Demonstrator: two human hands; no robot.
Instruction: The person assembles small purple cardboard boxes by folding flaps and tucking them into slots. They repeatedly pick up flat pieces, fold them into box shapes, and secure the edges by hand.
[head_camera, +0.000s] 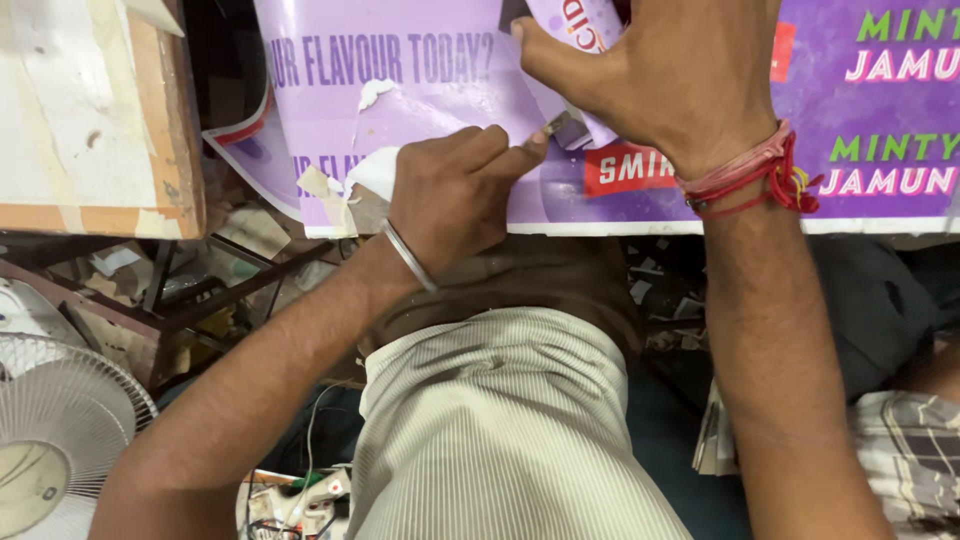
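Observation:
A purple printed poster sheet (420, 100) lies stuck on a white board whose near edge (600, 227) runs in front of me. My left hand (450, 190), with a metal bangle on the wrist, pinches a small metal scraper (558, 127) with its tip pressed under the sheet. My right hand (660, 80), red threads around its wrist, grips a peeled-up flap of the purple sheet (580, 25) just above the scraper. Bare patches and torn white scraps (372, 92) show where the sheet has come away.
A worn wooden board (90, 110) sits at the upper left. Below it stand a dark metal frame (190, 300) over littered scraps and a white fan (50, 440). Wires (290, 500) lie near my lap. A person in checked cloth (910, 450) is at the lower right.

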